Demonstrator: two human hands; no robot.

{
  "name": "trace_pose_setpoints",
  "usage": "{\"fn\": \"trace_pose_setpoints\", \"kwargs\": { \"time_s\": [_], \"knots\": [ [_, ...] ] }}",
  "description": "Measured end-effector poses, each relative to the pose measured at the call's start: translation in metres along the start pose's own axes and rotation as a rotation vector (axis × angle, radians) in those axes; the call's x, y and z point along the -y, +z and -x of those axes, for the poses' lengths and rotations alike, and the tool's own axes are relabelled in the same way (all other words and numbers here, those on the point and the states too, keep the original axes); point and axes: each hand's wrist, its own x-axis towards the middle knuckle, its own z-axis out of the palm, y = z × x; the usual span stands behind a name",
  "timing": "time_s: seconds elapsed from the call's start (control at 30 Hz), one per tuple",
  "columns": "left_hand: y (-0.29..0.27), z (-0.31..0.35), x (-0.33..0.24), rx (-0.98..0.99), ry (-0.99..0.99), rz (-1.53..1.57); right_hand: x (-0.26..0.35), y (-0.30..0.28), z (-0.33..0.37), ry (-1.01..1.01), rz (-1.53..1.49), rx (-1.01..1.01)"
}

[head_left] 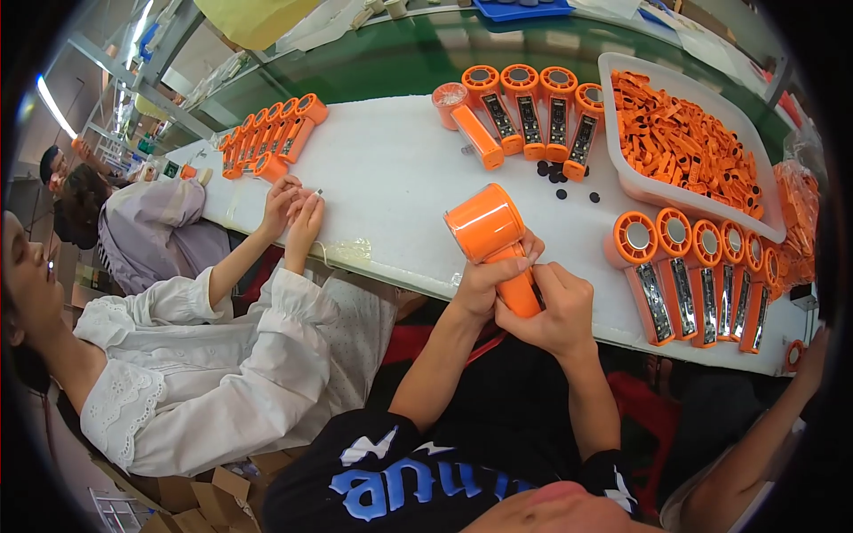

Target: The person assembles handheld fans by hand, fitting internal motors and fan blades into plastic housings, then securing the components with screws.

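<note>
Held in front of me is an orange handheld device [487, 218] with a wide, shiny cylindrical head and a narrower handle. My left hand [487, 282] wraps around the handle just below the head. Lower on the handle, my right hand [555, 306] is closed around it with the thumb pressing in. The fingers hide much of the handle. Just beyond lie several small black discs [561, 194] on the white tabletop [391, 169]. A row of similar orange devices [528, 111] lies farther back, most with handles exposing dark and metallic insides.
To the right, a translucent bin [613, 133] holds many small orange parts [684, 142]. More opened orange devices [689, 275] lie nearer, beside a plastic bag of orange pieces [798, 213]. At left, a co-worker's hands [298, 209] hold a small part near another device group [271, 133].
</note>
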Motion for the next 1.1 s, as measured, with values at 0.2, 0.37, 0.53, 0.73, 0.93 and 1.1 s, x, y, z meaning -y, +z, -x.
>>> {"fn": "trace_pose_setpoints", "kwargs": {
  "time_s": [0.2, 0.37, 0.53, 0.73, 0.93, 1.1],
  "knots": [
    [0.003, -0.003, -0.006, -0.011, -0.049, -0.028, 0.004, 0.002, -0.003, 0.108, -0.027, -0.025],
    [-0.003, -0.006, -0.002, -0.010, -0.057, -0.007, 0.002, 0.001, -0.006, 0.141, -0.033, 0.012],
    [0.002, -0.003, -0.001, -0.070, -0.054, 0.056, -0.003, -0.003, -0.009, 0.020, -0.020, 0.073],
    [-0.001, -0.003, -0.007, -0.105, -0.084, 0.025, -0.003, 0.002, -0.010, -0.053, 0.020, 0.074],
    [-0.011, -0.014, -0.004, 0.039, -0.100, 0.187, 0.003, 0.005, -0.009, 0.056, 0.049, 0.035],
    [-0.015, -0.008, -0.009, -0.046, -0.030, 0.233, 0.019, -0.021, -0.006, 0.396, -0.288, 0.205]
  ]
}}
